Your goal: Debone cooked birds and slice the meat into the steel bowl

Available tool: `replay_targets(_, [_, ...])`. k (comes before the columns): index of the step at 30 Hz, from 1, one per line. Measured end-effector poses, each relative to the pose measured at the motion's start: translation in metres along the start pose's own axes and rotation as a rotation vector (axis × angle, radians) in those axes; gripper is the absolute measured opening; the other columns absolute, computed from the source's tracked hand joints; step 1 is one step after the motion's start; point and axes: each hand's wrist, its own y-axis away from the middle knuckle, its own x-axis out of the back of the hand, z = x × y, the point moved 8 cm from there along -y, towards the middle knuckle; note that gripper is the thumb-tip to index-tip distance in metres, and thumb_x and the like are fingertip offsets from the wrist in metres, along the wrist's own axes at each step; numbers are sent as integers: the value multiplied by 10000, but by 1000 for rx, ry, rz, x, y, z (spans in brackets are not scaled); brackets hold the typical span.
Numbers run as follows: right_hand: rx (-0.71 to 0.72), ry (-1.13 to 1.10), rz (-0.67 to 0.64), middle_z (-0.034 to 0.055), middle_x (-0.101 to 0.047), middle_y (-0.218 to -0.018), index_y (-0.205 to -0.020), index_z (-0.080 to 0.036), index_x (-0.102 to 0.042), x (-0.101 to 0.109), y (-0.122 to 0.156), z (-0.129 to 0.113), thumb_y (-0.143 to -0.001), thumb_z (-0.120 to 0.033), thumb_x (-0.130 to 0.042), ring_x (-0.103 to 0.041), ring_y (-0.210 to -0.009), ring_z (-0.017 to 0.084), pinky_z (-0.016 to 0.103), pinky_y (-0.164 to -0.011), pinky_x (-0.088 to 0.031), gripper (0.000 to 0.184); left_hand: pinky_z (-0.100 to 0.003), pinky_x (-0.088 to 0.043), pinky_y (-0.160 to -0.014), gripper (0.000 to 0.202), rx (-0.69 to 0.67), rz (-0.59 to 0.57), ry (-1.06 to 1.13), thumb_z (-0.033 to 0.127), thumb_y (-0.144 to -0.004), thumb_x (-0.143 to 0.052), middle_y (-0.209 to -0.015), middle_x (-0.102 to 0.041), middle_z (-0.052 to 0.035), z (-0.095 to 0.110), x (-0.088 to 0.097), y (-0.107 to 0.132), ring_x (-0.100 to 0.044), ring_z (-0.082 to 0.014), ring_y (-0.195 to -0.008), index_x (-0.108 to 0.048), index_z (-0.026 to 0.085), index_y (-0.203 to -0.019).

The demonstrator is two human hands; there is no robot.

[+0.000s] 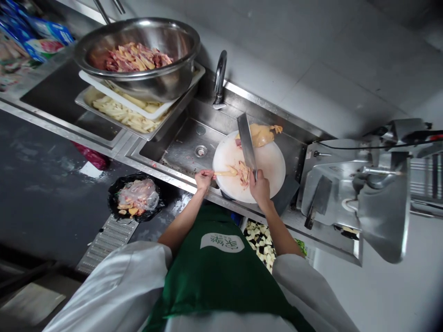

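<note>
My left hand (pixel 204 180) is closed on the near end of a long, pale yellow chicken piece (pixel 226 172), which lies over the left edge of the round white cutting board (pixel 273 173). Whether this piece is a neck or a leg I cannot tell. In my right hand (pixel 260 189) is the handle of a cleaver (pixel 246 138), its broad blade pointing away from me over the board. Small chopped chicken bits (pixel 243 175) lie left of the blade. Behind it rests a larger yellow-skinned chicken portion (pixel 262 135), partly hidden by the blade.
The board sits over a steel sink (pixel 180 143) with a faucet (pixel 220 78) behind. Left, a steel bowl (pixel 187 64) of cut meat stands above trays of pale strips (pixel 119 113). A slicing machine (pixel 380 198) and another cleaver (pixel 321 196) are right. A black-lined waste bin (pixel 112 198) stands below.
</note>
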Motion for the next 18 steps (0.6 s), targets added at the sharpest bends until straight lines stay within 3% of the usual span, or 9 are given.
replay_targets(3, [44, -66, 93, 150, -731, -880, -1178, -131, -594, 3, 21, -25, -1063, -465, -307, -713, -829, 269, 300, -713, -481, 455, -312, -597, -627, 111, -3, -10, 6, 132, -756, -768, -592, -676, -39, -1, 0, 5, -658, -147, -527, -661, 103, -746])
replay_targets(5, [37, -64, 72, 192, -738, -957, -1273, -88, -573, -13, 31, -34, -1067, -441, -290, -722, -868, 287, 330, -757, -507, 498, -294, -589, -620, 101, -9, -12, 9, 123, -764, -758, -587, -676, -39, 0, 1, 7, -655, -140, -520, -663, 104, -737])
replay_targets(8, [16, 33, -185, 250, -731, -1057, -1378, -21, -529, -56, 35, -35, -1052, -355, -334, -725, -926, 314, 377, -840, -521, 506, -268, -568, -591, 98, -22, -7, -4, 91, -764, -741, -574, -670, -33, 2, 0, 10, -644, -133, -502, -658, 111, -715])
replay_targets(10, [44, 75, -311, 263, -708, -1169, -1403, -26, -525, -73, 31, -32, -1036, -323, -374, -702, -1047, 330, 404, -936, -499, 496, -260, -559, -583, 100, -29, -5, -14, 83, -760, -739, -573, -669, -30, 3, -1, 13, -644, -133, -501, -659, 114, -709])
replay_targets(13, [85, 60, -262, 246, -672, -1279, -1418, -70, -528, -62, 18, -28, -1032, -353, -389, -650, -1171, 338, 430, -1022, -454, 498, -274, -569, -612, 105, -34, -13, -16, 120, -750, -766, -594, -681, -38, 0, 1, 16, -651, -136, -522, -666, 117, -719])
replay_targets(16, [24, -2, -126, 222, -728, -1117, -1337, -95, -572, -35, 12, -18, -1043, -430, -347, -698, -1022, 323, 399, -898, -501, 500, -286, -569, -636, 154, -55, -26, -32, 193, -737, -799, -609, -683, -33, -2, 4, 18, -646, -138, -547, -658, 131, -730])
replay_targets(18, [-20, -71, -17, 194, -742, -963, -1219, -109, -610, -15, 12, -7, -1037, -485, -336, -712, -896, 302, 358, -783, -510, 499, -286, -562, -657, 171, -141, -20, -94, 245, -754, -789, -628, -675, -22, 5, 4, 17, -637, -139, -576, -649, 147, -747])
